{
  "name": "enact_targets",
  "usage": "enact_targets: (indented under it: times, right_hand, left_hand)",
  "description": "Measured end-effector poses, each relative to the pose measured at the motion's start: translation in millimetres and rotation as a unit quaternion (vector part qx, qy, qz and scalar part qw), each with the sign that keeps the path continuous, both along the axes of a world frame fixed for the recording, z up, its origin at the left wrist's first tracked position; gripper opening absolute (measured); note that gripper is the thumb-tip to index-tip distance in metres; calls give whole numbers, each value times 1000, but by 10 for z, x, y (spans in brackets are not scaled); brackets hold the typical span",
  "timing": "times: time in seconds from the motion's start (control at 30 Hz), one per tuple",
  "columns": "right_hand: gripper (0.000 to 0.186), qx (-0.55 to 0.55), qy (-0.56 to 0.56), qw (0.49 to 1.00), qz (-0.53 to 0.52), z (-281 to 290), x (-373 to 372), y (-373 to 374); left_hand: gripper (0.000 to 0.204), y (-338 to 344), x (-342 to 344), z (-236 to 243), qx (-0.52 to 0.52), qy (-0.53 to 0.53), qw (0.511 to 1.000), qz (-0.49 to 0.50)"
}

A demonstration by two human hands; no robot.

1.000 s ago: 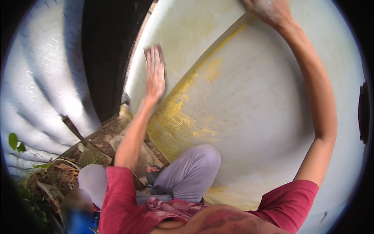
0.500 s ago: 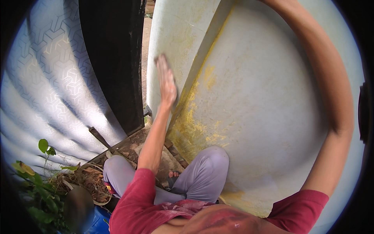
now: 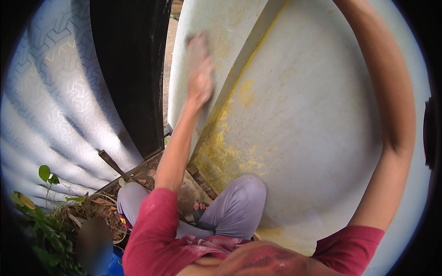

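In front of you stands a large pale grey-white panel (image 3: 317,115), filling most of the scene's middle and right. A raised ridge (image 3: 262,27) slants across it from the far middle down toward the near left, edged in yellow. Yellow shows thickest low beside that ridge, in ragged, worn patches, with a smaller smudge farther up; the broad face right of it is cloudy and scuffed. On the narrower left strip, a small brown pad (image 3: 189,42), blurred, pokes out at your left hand's (image 3: 200,73) fingertips.
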State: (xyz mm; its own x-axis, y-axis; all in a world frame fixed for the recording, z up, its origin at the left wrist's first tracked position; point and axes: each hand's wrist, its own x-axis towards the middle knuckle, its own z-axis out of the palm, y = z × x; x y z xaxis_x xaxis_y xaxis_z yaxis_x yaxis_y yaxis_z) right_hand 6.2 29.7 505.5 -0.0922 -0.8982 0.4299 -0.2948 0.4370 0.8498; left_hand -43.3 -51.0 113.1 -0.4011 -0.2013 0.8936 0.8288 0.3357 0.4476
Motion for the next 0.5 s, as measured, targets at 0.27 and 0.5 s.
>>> enact_targets:
  times: [0.27, 0.5]
  right_hand:
    - [35, -21, 24, 999, -21, -246, -149, 30]
    - [26, -13, 13, 1000, 12, -161, -51, -4]
  left_hand:
    - [62, 66, -73, 104, 15, -16, 999, 47]
    - [59, -26, -238, 1150, -8, 38, 997, 66]
